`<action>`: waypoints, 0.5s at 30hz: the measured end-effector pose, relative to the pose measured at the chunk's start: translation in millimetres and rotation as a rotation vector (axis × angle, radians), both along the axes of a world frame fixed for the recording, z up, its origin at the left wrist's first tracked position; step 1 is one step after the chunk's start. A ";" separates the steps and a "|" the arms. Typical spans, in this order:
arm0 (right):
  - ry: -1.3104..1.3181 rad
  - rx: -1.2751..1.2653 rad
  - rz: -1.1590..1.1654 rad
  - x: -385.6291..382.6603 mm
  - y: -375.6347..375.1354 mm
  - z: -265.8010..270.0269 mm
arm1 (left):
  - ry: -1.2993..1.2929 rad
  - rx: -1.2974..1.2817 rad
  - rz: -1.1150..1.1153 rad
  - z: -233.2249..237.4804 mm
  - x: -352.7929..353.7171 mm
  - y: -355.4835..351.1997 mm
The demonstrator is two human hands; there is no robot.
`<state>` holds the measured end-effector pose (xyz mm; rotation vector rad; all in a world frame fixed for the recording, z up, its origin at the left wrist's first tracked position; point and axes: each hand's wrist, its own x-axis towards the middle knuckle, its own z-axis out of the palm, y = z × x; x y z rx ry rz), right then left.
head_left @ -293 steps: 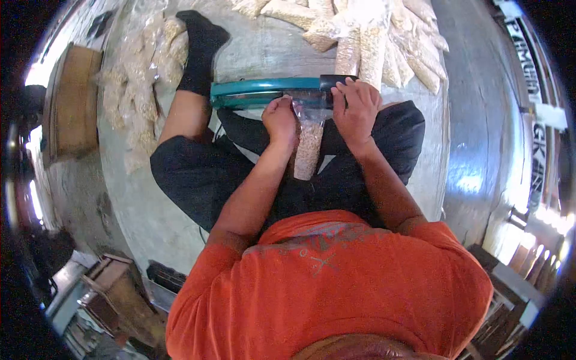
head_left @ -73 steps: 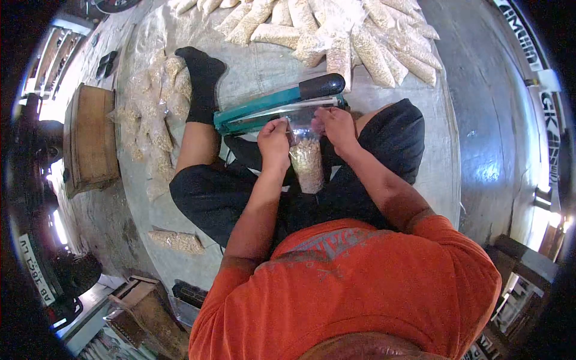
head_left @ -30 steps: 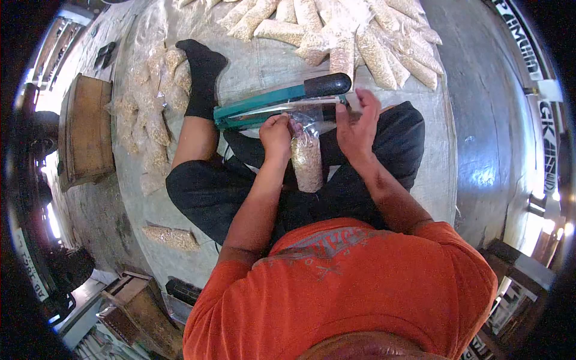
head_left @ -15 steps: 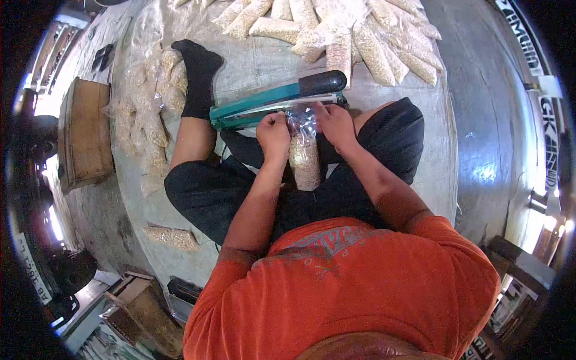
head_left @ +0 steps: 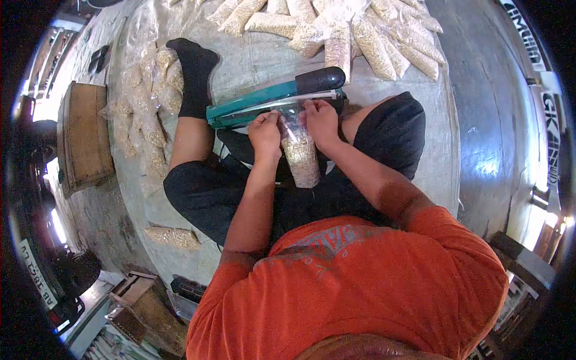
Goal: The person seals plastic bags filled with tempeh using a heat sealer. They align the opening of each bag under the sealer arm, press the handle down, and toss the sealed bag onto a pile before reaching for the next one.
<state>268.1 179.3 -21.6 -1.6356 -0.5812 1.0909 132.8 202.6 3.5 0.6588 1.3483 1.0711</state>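
Observation:
Between my hands hangs a clear plastic bag [head_left: 299, 157], its lower part filled with pale grains or kernels and its empty top stretched flat. My left hand [head_left: 264, 137] pinches the left side of the bag's mouth. The right side of the mouth is pinched in my right hand [head_left: 322, 123]. Just beyond my fingers lies a teal impulse sealer [head_left: 255, 101] with a black handle end [head_left: 321, 80], its arm raised a little above the base. The bag's top edge overlaps the sealer's near side in this view.
Many filled bags [head_left: 375, 48] are heaped at the far side of the mat. More bags [head_left: 144, 108] lie left of my outstretched foot, and a single bag [head_left: 172, 237] rests near my left knee. A wooden box [head_left: 87, 135] stands at the left.
My right hand has moved left and closed on the bag's mouth. My left hand has shifted slightly left, and the bag's top is now spread wider and tilted.

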 end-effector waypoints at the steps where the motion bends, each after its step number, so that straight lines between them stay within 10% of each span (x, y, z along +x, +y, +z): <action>1: -0.105 0.008 0.046 3.0 -0.3 -2.6 | 0.001 -0.001 -0.002 4.0 0.8 -2.4; 15: -0.149 0.045 0.032 13.5 2.4 -48.9 | -0.038 0.020 0.035 -18.6 22.4 -20.8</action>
